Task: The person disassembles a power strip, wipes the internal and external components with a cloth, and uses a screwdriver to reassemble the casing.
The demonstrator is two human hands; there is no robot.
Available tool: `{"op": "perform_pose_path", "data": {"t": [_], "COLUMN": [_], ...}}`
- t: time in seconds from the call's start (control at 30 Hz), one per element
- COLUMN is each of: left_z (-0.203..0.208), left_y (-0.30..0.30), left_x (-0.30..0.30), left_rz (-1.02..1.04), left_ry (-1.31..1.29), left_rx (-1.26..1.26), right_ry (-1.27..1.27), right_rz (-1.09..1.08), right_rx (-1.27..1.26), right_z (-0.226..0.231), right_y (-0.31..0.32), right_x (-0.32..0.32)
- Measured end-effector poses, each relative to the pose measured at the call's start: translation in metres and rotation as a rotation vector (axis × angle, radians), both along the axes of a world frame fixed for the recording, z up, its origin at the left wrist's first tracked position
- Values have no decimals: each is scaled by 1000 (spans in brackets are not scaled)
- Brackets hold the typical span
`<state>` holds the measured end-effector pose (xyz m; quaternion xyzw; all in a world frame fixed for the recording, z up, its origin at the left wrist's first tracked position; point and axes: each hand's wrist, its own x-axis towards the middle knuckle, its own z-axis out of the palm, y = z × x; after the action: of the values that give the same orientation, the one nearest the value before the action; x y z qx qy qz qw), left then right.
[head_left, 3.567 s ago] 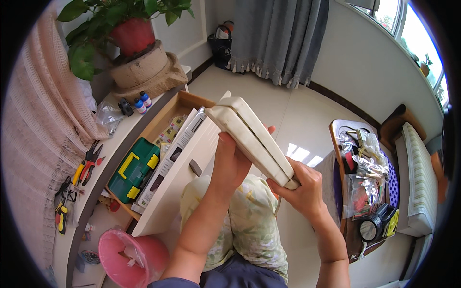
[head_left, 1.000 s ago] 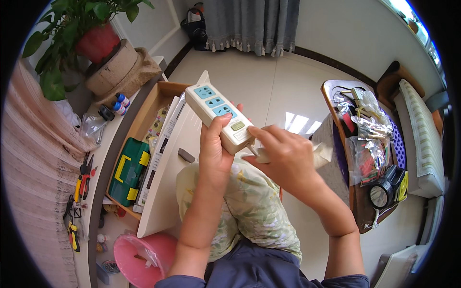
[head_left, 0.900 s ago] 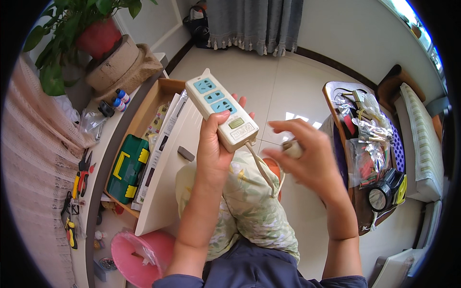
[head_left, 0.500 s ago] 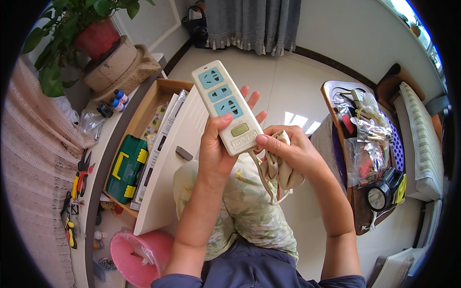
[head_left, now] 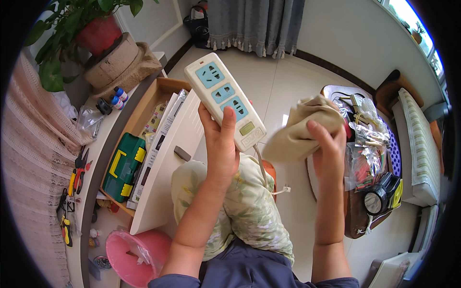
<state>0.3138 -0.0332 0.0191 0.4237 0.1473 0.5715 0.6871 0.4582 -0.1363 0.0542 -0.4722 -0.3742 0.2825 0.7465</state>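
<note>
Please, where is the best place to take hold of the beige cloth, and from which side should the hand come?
Probably best at its bunched upper fold. The beige cloth is crumpled in the right hand and droops left toward the power strip held upright in the left hand. Coming from the right, away from the strip, a pinching grip over the gathered folds should hold most of the fabric.

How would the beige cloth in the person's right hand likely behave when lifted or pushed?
Probably floppy: the beige cloth bunches into soft folds in the right hand. Likely light for its size, since fingertips alone hold it. Unlikely to roll or break, unlike the rigid power strip.
</note>
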Motion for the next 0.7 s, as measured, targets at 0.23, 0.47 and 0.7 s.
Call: {"op": "perform_pose_path", "data": {"t": [0.23,0.47,0.7], "left_z": [-8,-13,-10], "left_y": [-12,-18,-11], "left_x": [0,3,1], "left_rz": [163,185,154], "left_ry": [91,76,98], "left_rx": [-47,117,31], "right_ry": [-1007,-779,-1250], "right_rz": [-186,-354,-234], "right_rx": [248,2,164], "right_z": [-39,-24,-43], "right_y": [33,48,7], "right_x": [-61,-41,-62]}}
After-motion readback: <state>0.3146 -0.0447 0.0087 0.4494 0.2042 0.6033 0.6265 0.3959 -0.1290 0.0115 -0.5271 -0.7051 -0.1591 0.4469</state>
